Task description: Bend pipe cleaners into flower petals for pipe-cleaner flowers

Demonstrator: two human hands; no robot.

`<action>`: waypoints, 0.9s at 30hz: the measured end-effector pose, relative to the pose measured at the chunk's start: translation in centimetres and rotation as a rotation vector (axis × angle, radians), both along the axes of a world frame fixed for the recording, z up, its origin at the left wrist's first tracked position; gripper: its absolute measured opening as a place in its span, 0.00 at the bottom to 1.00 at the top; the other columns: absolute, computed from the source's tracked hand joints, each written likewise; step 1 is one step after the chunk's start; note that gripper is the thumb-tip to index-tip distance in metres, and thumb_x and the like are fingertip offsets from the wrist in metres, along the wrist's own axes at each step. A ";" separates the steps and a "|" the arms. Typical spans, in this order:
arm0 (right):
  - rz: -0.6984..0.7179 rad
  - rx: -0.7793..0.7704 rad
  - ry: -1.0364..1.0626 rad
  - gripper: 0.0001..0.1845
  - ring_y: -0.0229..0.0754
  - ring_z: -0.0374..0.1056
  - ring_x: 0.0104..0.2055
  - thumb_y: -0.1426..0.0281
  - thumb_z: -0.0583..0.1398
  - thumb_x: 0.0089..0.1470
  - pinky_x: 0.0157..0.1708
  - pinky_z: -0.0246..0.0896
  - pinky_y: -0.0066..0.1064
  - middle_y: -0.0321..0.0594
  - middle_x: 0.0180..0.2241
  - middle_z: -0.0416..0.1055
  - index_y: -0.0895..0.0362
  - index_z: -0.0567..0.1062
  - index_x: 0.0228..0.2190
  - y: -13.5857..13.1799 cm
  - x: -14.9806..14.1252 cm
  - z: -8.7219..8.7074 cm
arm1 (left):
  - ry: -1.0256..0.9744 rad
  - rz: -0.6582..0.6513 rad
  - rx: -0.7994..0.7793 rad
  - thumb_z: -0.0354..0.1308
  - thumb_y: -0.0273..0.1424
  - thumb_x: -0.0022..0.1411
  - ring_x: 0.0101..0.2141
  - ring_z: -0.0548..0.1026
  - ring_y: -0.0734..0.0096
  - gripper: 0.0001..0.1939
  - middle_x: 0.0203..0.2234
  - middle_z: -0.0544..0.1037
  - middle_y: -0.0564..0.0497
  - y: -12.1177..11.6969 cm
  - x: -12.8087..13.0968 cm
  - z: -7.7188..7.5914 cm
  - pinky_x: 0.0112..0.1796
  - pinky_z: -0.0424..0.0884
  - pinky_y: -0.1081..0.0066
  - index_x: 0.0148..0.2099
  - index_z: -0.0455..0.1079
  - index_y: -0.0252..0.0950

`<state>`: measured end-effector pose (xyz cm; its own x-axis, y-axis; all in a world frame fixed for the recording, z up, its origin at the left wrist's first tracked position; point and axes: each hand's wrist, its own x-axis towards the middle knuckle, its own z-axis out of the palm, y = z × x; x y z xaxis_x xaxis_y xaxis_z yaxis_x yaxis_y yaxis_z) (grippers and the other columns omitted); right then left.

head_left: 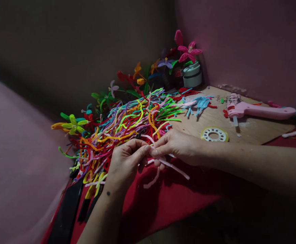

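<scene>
My left hand (127, 159) and my right hand (175, 145) meet over a red cloth (168, 200), both pinching the same bundle of pale pink pipe cleaners (172, 166). The loose ends of the pipe cleaners hang down and splay to the right beneath my right hand. Just behind my hands lies a big heap of mixed-colour pipe cleaners (127, 125).
A pink glue gun (257, 111) and a yellow-white tape ring (214, 134) lie on a wooden board (252, 128) at right. Finished pipe-cleaner flowers (188, 51) stand in the corner beside a small grey-white container (192, 75). A green flower (73, 124) lies at left.
</scene>
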<state>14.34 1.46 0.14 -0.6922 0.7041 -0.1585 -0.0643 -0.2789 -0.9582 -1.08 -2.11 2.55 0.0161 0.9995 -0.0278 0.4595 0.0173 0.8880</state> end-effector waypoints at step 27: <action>0.059 0.088 -0.035 0.18 0.26 0.52 0.10 0.67 0.56 0.53 0.09 0.40 0.20 0.32 0.11 0.61 0.63 0.68 0.16 0.4 0.0 -0.7 | 0.402 0.123 0.443 0.51 0.30 0.56 0.17 0.67 0.78 0.04 0.18 0.72 0.54 -0.3 0.3 -1.6 0.20 0.61 0.78 0.31 0.65 0.36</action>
<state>14.30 1.81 -0.60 -0.7282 0.6743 -0.1228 -0.0161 -0.1960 -0.9805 -0.80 -2.39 1.00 -0.0254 0.9111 0.4115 0.7780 -0.2404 0.5804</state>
